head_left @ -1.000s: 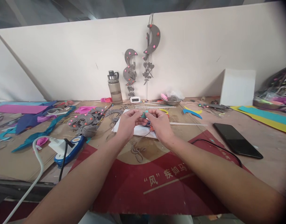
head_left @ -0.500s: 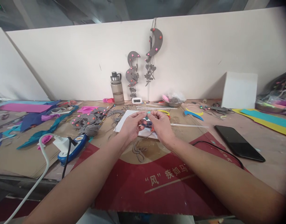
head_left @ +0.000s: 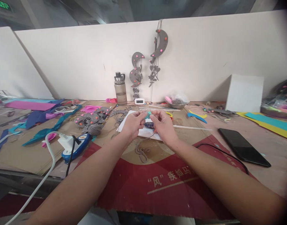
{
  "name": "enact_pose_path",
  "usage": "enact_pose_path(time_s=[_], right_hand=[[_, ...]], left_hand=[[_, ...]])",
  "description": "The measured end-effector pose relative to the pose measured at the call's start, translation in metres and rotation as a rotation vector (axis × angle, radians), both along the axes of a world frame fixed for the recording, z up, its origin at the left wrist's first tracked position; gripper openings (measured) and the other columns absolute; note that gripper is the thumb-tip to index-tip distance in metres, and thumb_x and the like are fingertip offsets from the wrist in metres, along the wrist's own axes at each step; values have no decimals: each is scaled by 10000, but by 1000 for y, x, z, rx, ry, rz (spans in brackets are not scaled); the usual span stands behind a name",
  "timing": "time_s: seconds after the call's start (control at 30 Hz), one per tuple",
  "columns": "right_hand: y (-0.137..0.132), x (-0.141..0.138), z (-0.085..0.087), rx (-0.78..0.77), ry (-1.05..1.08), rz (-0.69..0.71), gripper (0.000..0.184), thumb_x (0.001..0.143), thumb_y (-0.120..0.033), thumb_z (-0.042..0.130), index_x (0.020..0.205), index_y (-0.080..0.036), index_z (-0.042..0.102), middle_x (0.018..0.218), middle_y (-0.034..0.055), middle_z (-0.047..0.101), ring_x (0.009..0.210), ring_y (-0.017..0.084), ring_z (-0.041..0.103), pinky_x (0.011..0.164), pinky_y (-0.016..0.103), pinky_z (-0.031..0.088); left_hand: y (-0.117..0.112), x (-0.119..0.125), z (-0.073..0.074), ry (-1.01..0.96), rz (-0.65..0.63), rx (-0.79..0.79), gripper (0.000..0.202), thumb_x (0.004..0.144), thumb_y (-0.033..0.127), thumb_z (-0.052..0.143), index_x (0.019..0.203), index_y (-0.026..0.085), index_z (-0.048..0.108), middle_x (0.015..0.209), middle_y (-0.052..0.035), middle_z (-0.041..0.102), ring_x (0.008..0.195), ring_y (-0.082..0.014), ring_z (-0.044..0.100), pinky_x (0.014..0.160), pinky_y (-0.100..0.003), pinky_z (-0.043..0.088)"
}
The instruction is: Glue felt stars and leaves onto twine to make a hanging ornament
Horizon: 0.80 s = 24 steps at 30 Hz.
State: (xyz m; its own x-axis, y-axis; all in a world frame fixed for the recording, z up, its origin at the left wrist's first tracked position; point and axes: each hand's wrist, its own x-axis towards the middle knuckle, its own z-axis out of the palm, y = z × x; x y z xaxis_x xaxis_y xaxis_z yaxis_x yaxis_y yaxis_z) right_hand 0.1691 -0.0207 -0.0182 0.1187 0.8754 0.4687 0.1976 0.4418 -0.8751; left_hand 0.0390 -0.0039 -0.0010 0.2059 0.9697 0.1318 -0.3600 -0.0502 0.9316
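Between the fingertips of both my hands is a small teal piece (head_left: 148, 115); its exact kind is too small to make out. My left hand (head_left: 133, 124) pinches it from the left, my right hand (head_left: 164, 125) from the right, with thumbs nearly together. Below the hands lie a white sheet (head_left: 124, 125) and a dark blue patterned object (head_left: 149, 125), partly hidden. A grey cord (head_left: 141, 153) trails in loops over the cardboard under my hands. Yellow-handled scissors (head_left: 169, 114) lie just behind my right hand.
A power strip (head_left: 78, 147) with a white plug sits left; a black phone (head_left: 243, 147) lies right. At the back stand a bottle (head_left: 120, 90), a small clock (head_left: 139, 101) and a bowl (head_left: 177, 104). Grey moon hangings (head_left: 162, 43) with pink dots hang on the white board.
The whole view has shifted slightly to the left, so things appear a little further right. My fingers have moved slightly apart, and more of the teal piece shows.
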Motion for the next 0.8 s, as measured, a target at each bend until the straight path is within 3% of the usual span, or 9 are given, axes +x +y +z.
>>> enact_pose_path(time_s=[0.23,0.5,0.8], right_hand=[[-8,4,11,154,-248,-116,112,844,-277,525,914,-194,555,677,-31,452,639,134,439,632,271,374],[-7,11,16,289,-380,-157,78,854,-225,521,885,-184,579,785,12,535,685,140,466,654,273,378],[-7,12,19,246,-396,-161,131,852,-262,527,872,-189,634,774,18,572,656,144,482,641,282,386]], left_hand=[[4,-3,-2,189,119,135,199,700,314,664,720,147,559,498,81,359,411,-19,252,386,-152,175],[3,-5,-2,442,210,280,259,714,394,633,797,149,632,535,63,450,420,-41,300,406,-194,238],[-2,-6,4,611,264,410,208,731,355,599,767,153,633,575,42,513,496,-68,379,488,-207,308]])
